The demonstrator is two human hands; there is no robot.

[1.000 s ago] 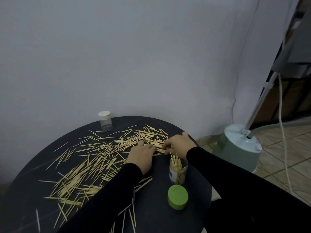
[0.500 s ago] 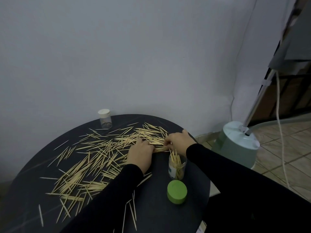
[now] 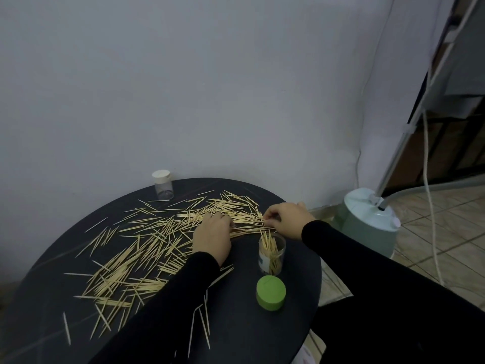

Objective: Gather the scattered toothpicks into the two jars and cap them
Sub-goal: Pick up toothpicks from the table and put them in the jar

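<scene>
From the head camera I see a round dark tabletop set against a pale grey wall, strewn with thin pale wooden toothpicks from its far edge down to the near left. My left hand lies palm down on the pile with fingers curled onto the sticks; whether it grips any I cannot tell. My right hand sits at the right end of the pile, its fingertips pressed together and pinching a few toothpicks there. Just below that hand stands an open clear plastic jar, upright and partly filled with toothpicks standing on end. Its round green cap rests on the tabletop just in front of the jar, apart from it. A second small clear jar with a white cap stands capped at the far left edge. A pale green appliance base with a metal pole stands on the tiled floor to the right.
</scene>
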